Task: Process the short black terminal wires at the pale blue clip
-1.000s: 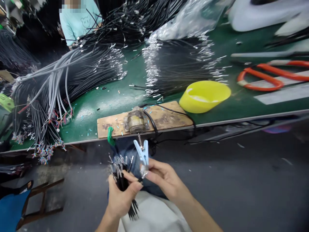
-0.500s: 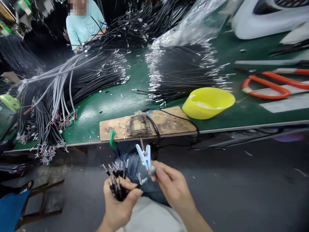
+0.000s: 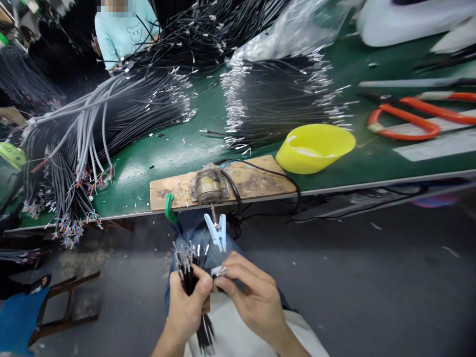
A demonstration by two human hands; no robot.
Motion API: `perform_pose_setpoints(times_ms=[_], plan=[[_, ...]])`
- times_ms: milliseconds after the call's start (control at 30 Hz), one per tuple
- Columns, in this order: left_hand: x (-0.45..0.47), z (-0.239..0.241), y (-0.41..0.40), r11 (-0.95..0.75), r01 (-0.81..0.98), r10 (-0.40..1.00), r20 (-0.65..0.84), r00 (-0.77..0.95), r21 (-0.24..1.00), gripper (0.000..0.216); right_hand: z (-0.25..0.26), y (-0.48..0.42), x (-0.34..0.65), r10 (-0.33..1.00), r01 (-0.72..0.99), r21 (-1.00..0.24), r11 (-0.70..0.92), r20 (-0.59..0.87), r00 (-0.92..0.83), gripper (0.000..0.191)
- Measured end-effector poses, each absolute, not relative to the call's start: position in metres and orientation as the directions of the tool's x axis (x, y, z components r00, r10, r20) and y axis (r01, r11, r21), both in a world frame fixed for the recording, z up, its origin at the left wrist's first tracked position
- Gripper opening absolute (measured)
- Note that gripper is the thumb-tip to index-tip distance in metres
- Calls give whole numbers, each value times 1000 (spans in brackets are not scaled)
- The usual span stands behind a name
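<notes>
My left hand point(image 3: 187, 308) is closed round a bundle of short black wires point(image 3: 189, 270) with bare metal tips pointing up, held over my lap. My right hand point(image 3: 250, 297) pinches the tip of one black wire point(image 3: 218, 271) right beside the bundle, its fingers closed. Just above both hands a light blue clothes peg point(image 3: 217, 232) hangs from a metal part under the wooden board point(image 3: 253, 181) clamped to the table edge.
On the green table point(image 3: 174, 153) lie big heaps of black and grey cables point(image 3: 92, 129), a stack of tinned black wires point(image 3: 275, 99), a yellow bowl point(image 3: 316, 147) and orange-handled scissors point(image 3: 412, 119). A person in a light blue shirt point(image 3: 122, 32) sits behind the far cables.
My right hand has dropped from the blue peg to the wire bundle and now pinches a wire tip. The left hand has shifted slightly right with the bundle.
</notes>
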State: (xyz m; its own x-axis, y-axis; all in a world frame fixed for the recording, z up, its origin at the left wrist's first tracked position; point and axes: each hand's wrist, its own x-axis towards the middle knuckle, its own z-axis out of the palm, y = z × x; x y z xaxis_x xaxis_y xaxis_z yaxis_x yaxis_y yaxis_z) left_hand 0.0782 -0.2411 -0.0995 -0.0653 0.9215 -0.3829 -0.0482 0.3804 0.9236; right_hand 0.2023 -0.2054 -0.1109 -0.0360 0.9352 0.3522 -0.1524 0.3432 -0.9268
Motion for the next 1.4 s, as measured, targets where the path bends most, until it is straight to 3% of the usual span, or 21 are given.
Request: perform_pose_setpoints(times_ms=[67,133,233,333,600,800,1000,1200,1300,1400], plan=[[75,-94,-237,333,-5,942,-333,-42,943,45,-111,-205,204,941,-222,-927,302,327,-88,23],[71,-88,-231,261,41,965,-262,3,964,42,-112,-205,202,963,-401,-907,126,209,-172,29],[70,-81,-224,152,80,985,-158,69,985,40,-112,-206,196,945,-663,-704,-254,-37,-324,37],[72,-80,-222,78,109,992,-88,92,991,34,-112,-202,193,872,-697,-537,-476,-187,-452,41],[76,-83,-232,-5,245,987,44,-153,969,7,-102,-158,197,920,-692,-605,-393,-254,-300,35],[80,-79,-227,-6,262,965,75,-253,965,8,-93,-144,188,894,-705,-551,-447,-239,-380,42],[86,-74,-214,24,273,966,48,-254,962,13,-91,-142,188,900,-718,-545,-432,-305,-310,33],[88,-73,-214,49,222,960,15,-278,974,13,-98,-141,179,901,-763,-483,-429,-282,-329,46],[87,-74,-217,60,213,967,-4,-256,975,13,-111,-144,184,874,-760,-449,-470,-355,-331,47],[84,-74,-221,84,215,971,-31,-238,973,8,-119,-149,193,875,-751,-492,-440,-423,-236,41]])
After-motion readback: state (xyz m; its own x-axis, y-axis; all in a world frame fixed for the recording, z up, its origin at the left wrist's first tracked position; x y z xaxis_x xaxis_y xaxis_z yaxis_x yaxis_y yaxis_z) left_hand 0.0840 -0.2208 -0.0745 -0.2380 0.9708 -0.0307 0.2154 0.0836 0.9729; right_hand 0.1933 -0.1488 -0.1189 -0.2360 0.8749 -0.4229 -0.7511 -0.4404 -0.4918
